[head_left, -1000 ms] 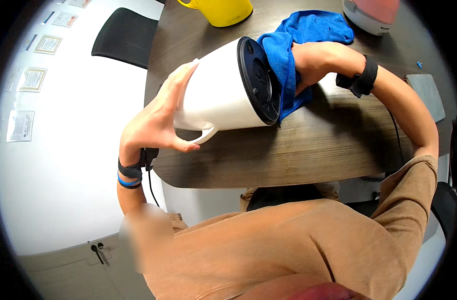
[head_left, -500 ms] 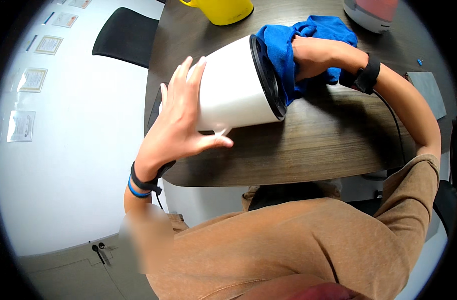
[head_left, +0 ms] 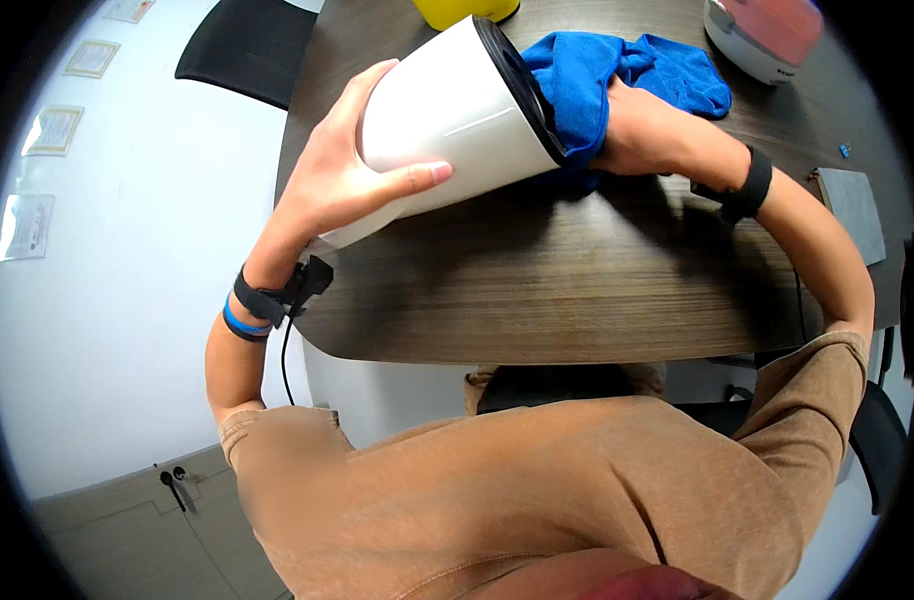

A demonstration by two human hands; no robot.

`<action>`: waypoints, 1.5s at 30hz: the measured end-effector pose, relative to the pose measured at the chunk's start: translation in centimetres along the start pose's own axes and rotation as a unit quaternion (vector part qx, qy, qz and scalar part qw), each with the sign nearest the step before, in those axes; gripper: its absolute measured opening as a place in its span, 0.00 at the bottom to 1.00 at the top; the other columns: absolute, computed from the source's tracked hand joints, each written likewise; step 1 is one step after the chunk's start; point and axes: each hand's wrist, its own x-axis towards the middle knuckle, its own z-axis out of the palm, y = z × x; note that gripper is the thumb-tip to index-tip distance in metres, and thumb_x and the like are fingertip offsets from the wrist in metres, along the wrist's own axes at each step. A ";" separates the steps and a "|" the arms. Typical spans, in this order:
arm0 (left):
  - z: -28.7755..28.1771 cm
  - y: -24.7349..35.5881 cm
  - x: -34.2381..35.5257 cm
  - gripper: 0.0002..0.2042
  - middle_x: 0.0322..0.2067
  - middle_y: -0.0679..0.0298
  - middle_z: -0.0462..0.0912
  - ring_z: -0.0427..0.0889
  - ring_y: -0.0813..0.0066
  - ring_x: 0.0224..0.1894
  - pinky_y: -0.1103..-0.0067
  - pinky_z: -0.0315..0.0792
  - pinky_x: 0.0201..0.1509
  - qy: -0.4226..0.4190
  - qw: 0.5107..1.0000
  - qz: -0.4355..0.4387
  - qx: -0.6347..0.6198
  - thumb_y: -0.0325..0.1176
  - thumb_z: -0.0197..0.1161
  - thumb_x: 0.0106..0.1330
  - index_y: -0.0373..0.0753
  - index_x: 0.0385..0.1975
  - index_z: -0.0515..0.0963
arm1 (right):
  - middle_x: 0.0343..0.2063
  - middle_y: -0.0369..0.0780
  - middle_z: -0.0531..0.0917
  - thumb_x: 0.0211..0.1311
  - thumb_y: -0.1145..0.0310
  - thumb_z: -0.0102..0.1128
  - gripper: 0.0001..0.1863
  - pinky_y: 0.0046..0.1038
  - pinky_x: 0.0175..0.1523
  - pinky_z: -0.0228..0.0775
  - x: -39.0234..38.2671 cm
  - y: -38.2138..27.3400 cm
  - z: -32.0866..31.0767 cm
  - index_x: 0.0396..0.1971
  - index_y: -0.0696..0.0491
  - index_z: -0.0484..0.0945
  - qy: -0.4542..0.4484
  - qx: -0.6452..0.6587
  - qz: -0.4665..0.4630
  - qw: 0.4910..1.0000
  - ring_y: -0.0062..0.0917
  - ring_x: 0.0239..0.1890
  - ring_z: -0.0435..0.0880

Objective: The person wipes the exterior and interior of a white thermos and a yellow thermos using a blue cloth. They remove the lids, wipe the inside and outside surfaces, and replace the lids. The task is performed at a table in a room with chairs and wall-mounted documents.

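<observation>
A white kettle (head_left: 457, 125) lies tilted in the air over the table, its wide black-edged end (head_left: 517, 90) facing right. My left hand (head_left: 342, 170) grips its narrower end, the thumb along the near side and the other fingers partly hidden behind it. My right hand (head_left: 642, 125) holds a bunched blue cloth (head_left: 572, 85) against the black end. Part of the cloth trails to the right behind that hand. The right fingertips are hidden in the folds.
The dark wood table (head_left: 537, 290) has a curved near edge. At its far side stand a yellow vessel (head_left: 462, 10) and a pink-and-white appliance (head_left: 762, 45). A grey notebook (head_left: 852, 215) and a small blue bit (head_left: 845, 151) lie right. A black chair (head_left: 242, 50) stands far left.
The kettle has turned in my left hand and tilts more steeply, its black end raised. My left thumb now lies on its side. My right hand and the cloth have shifted slightly right.
</observation>
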 end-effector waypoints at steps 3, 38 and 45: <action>-0.2 -1.1 0.3 0.58 0.61 0.41 0.78 0.80 0.44 0.64 0.59 0.78 0.66 0.007 1.000 -0.006 0.001 0.66 0.80 0.52 0.33 0.76 0.63 | 0.49 0.51 0.87 0.61 0.58 0.77 0.23 0.43 0.52 0.85 -0.7 -0.7 -1.1 0.54 0.50 0.84 -0.082 0.033 -0.032 0.996 0.47 0.47 0.89; -0.3 -0.9 0.0 0.52 0.66 0.44 0.74 0.74 0.49 0.69 0.62 0.67 0.75 0.016 0.996 0.076 0.044 0.58 0.81 0.55 0.32 0.74 0.65 | 0.59 0.48 0.83 0.60 0.74 0.71 0.24 0.41 0.75 0.65 1.0 0.1 -7.5 0.58 0.57 0.82 0.107 0.159 -0.080 0.978 0.41 0.67 0.78; -0.4 -1.8 -0.8 0.53 0.65 0.43 0.75 0.75 0.47 0.69 0.60 0.68 0.74 0.046 0.992 0.084 0.083 0.57 0.81 0.54 0.31 0.74 0.64 | 0.67 0.54 0.78 0.66 0.74 0.64 0.32 0.39 0.78 0.62 4.9 0.6 -4.6 0.71 0.59 0.71 -0.175 0.220 0.073 0.957 0.43 0.72 0.74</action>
